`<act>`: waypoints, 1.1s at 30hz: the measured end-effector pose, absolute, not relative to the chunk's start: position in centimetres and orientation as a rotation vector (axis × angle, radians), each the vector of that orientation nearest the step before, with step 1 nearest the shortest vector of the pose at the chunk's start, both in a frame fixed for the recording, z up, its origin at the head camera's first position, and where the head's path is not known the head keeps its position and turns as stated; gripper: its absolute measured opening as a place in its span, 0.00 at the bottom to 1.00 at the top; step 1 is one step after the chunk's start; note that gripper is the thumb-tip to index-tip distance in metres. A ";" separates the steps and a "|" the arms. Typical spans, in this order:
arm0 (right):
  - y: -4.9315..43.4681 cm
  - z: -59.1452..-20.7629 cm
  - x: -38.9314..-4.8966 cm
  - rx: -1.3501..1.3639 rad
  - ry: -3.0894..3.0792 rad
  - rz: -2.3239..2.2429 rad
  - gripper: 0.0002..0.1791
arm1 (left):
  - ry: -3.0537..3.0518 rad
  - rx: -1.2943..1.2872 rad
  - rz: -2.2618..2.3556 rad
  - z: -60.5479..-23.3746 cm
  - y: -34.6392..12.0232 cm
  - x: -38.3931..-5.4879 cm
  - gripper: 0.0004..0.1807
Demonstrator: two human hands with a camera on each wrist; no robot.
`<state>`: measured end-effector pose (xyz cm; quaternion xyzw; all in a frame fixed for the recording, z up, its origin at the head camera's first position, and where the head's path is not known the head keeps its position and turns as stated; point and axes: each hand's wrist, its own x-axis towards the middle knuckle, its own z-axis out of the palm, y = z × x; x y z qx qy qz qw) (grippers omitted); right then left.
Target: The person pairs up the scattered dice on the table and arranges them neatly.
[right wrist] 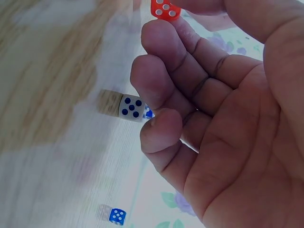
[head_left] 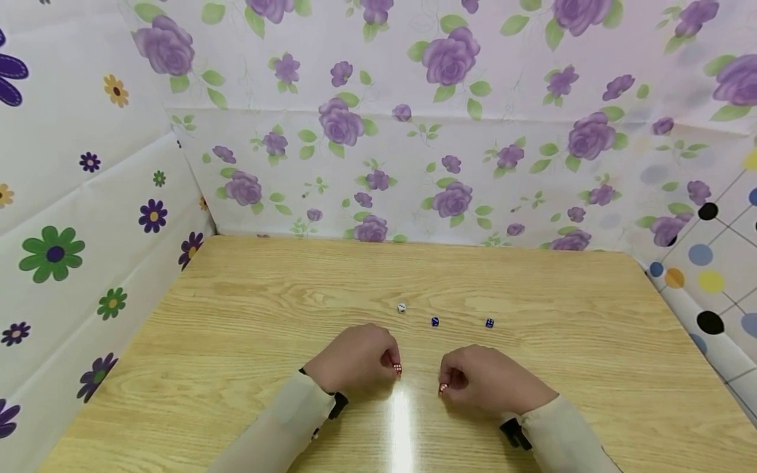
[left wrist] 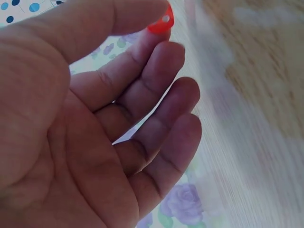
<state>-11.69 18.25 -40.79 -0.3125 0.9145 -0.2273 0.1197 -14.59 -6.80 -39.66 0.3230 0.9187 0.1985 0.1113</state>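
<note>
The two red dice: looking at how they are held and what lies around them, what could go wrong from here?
Slipping: the left hand pinches one red die and the right hand the other red die; each is tiny, so either might drop.
Knocking: the white die, left blue die and right blue die lie loose beyond the hands, so a forward sweep could nudge them.
Bumping: the hands are close together and might collide.

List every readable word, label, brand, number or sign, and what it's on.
No words, labels, brands or numerals readable; only pips:
White die: five dark pips, right wrist view.
Red die in right hand: white pips, partly cut off.
Other red die, in left hand: pips too small or blurred to count.
Two blue dice: pips too small to count surely.
</note>
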 end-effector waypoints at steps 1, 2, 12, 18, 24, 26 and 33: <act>18.3 -40.8 -11.7 -0.921 2.673 -0.666 0.08 | 2.688 0.947 0.584 -39.7 -6.8 -14.5 0.05; 18.2 -40.8 -11.8 -0.928 2.672 -0.667 0.08 | 2.676 0.943 0.587 -39.6 -6.7 -14.5 0.05; 18.0 -40.8 -11.5 -0.921 2.628 -0.688 0.08 | 2.538 1.088 0.521 -39.5 -6.3 -14.0 0.05; 17.7 -41.1 -11.5 -0.944 2.607 -0.701 0.07 | 2.549 1.142 0.508 -39.6 -5.9 -13.9 0.06; 17.5 -41.2 -11.4 -0.967 2.571 -0.692 0.08 | 2.511 1.095 0.536 -39.9 -5.7 -13.4 0.07; 17.4 -41.2 -11.3 -0.982 2.564 -0.688 0.09 | 2.502 1.091 0.532 -40.0 -5.7 -13.3 0.07; 17.2 -41.0 -11.2 -1.017 2.562 -0.679 0.08 | 2.497 1.108 0.540 -40.2 -5.4 -13.2 0.07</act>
